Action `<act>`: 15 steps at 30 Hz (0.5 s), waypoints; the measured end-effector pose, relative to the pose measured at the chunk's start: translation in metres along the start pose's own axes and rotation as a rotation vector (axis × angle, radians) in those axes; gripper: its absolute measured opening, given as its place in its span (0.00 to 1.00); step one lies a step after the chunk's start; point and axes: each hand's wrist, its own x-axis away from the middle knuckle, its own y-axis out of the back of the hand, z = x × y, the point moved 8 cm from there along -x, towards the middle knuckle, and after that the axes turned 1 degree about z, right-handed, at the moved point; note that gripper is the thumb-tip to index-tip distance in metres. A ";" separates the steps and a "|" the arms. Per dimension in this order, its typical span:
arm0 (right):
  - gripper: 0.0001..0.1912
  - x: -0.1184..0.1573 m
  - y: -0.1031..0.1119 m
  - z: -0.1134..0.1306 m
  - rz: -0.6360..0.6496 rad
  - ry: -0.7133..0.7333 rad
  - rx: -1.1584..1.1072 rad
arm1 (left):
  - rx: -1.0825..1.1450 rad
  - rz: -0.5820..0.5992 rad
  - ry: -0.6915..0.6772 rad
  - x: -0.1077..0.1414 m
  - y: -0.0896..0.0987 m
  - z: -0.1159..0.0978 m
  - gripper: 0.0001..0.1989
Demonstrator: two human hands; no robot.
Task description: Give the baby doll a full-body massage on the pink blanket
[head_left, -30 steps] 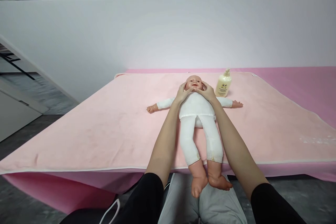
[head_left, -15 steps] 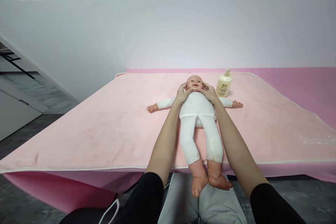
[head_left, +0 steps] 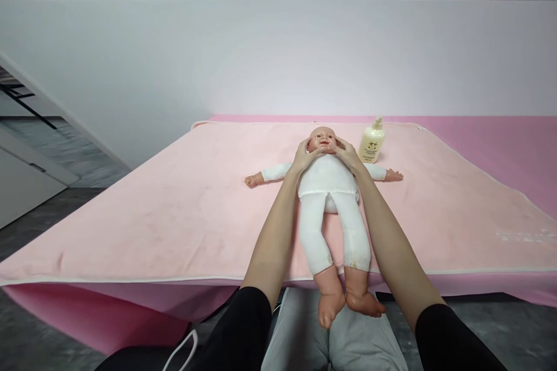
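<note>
A baby doll point(head_left: 328, 177) in a white suit lies face up, its head towards the wall and its feet over the near edge of the pink towel point(head_left: 187, 203). My left hand point(head_left: 305, 156) rests against the left side of the doll's head, thumb on its chin. On the other side my right hand point(head_left: 347, 155) cups the cheek, its thumb also at the chin. The two thumbs come close together below the mouth. Both hands curve round the head. Just right of my right hand a pale yellow pump bottle point(head_left: 371, 141) stands upright.
A white wall point(head_left: 278, 58) rises behind the towel, with dark glass above it. Pink cloth point(head_left: 513, 151) shows beyond the towel on the right and hangs down at the front. A white cable point(head_left: 180, 351) is at the bottom, left of my grey-clad legs.
The view has tilted up very slightly. My thumbs have shifted a little inward along the doll's chin; my hands stay around its head.
</note>
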 end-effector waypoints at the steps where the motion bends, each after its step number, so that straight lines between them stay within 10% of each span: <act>1: 0.38 0.000 -0.001 0.000 -0.015 0.009 0.035 | -0.009 -0.026 0.000 0.000 0.001 0.001 0.37; 15: 0.46 -0.005 -0.003 -0.011 -0.073 0.082 -0.051 | -0.085 -0.104 -0.036 -0.001 0.002 -0.002 0.33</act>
